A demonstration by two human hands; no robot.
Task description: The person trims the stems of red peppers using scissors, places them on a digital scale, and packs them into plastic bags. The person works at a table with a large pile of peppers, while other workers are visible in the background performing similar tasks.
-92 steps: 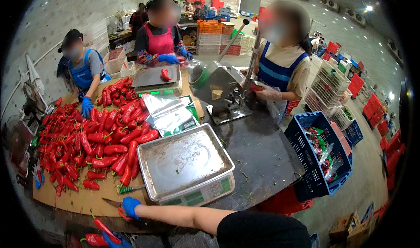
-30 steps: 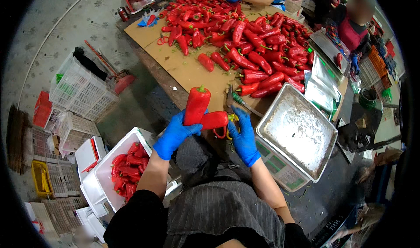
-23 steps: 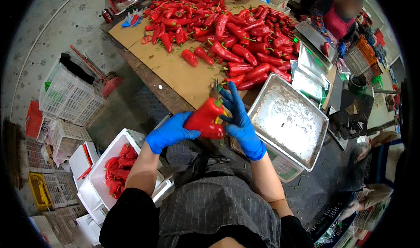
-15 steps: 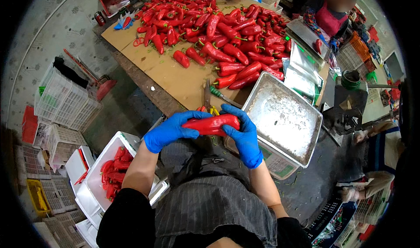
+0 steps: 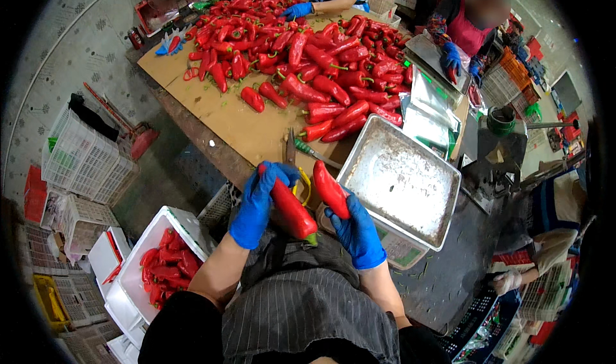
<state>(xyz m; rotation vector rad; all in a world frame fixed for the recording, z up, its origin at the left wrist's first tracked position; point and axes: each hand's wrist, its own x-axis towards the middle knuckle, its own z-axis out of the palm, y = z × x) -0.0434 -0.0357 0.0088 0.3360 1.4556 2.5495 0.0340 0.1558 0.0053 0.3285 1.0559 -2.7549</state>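
My blue-gloved left hand (image 5: 253,210) grips a red pepper (image 5: 293,215), its green stem pointing down toward my apron. My blue-gloved right hand (image 5: 356,232) holds another red pepper (image 5: 328,185) nearly upright beside the metal scale tray (image 5: 401,174). Just beyond both hands lie a blade (image 5: 290,147), yellow handles (image 5: 307,187) partly hidden by the peppers, and a green-handled tool (image 5: 302,146) on the brown cardboard (image 5: 212,120). A large pile of red peppers (image 5: 301,59) covers the far part of that cardboard.
White foam box (image 5: 213,234) of peppers at lower left, near crates (image 5: 86,152). Silver packets (image 5: 427,110) and a metal press (image 5: 487,165) at right, with a blue crate (image 5: 494,319) below. Co-workers' gloved hands (image 5: 296,11) (image 5: 452,59) and a sleeved arm (image 5: 545,255) surround the table.
My two hands have drawn apart, each now with a separate pepper, where they were together around them. A co-worker's hand has reached onto the far scale tray. The view has shifted.
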